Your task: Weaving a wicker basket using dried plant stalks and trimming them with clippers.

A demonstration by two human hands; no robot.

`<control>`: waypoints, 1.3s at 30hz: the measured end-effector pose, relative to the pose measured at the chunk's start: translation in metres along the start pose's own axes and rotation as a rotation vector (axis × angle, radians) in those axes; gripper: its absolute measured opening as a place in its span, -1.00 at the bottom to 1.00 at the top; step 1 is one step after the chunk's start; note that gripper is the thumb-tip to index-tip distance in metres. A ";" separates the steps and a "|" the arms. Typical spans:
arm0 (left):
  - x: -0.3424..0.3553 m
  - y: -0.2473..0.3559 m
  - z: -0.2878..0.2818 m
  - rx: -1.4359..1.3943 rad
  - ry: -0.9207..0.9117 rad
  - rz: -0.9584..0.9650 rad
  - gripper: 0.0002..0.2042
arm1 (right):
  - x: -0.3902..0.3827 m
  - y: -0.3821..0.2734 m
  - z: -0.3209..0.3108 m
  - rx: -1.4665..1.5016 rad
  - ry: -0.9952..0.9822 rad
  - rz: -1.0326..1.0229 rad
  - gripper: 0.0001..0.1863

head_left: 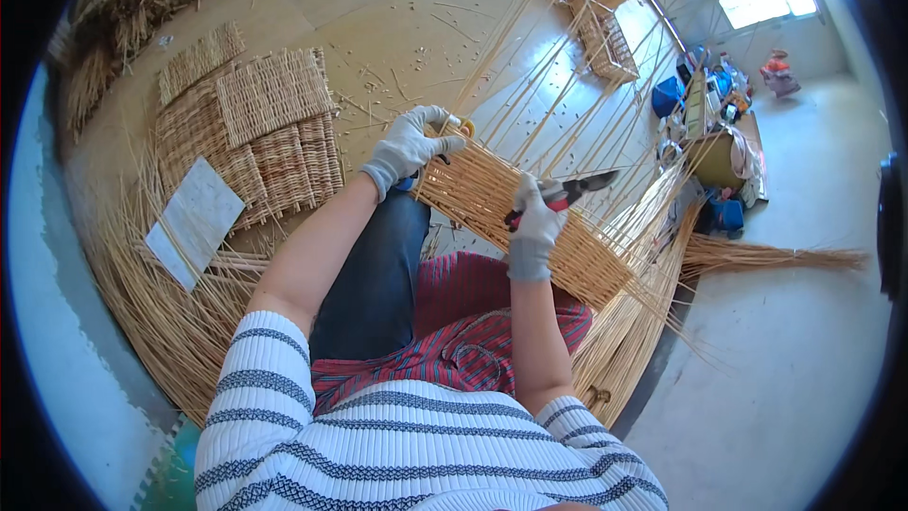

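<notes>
A woven wicker panel with long loose rods fanning upward lies slanted across my lap. My gloved left hand grips its upper left end, beside a small yellow object that I cannot make out. My gloved right hand, over the middle of the panel, is closed round red-handled pruning shears, their dark blades pointing right.
Square woven mats and a pale board lie left, among loose straw. Bundles stand back left. Long woven pieces lie behind, bags and clutter at right, and a rod bundle beside me.
</notes>
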State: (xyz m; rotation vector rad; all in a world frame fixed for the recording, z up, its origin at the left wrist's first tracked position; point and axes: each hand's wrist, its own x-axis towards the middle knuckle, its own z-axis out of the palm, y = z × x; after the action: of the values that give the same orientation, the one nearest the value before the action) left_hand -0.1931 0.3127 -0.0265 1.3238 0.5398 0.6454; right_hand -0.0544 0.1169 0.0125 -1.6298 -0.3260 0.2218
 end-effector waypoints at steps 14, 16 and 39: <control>0.010 0.000 0.007 -0.099 0.043 -0.153 -0.82 | -0.019 -0.036 -0.028 -0.040 -0.858 0.752 -0.49; 0.009 0.002 0.007 -0.103 0.046 -0.171 -0.81 | -0.022 -0.036 -0.022 -0.163 -0.794 0.685 -0.48; 0.017 0.013 0.003 -0.031 0.069 -0.288 -0.87 | 0.074 -0.073 0.086 -1.008 -0.327 -0.537 -0.51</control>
State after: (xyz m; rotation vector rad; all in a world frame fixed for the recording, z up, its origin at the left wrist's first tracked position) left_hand -0.1808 0.3242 -0.0135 1.1696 0.7579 0.4606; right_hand -0.0200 0.2276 0.0812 -2.4003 -1.2550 -0.1248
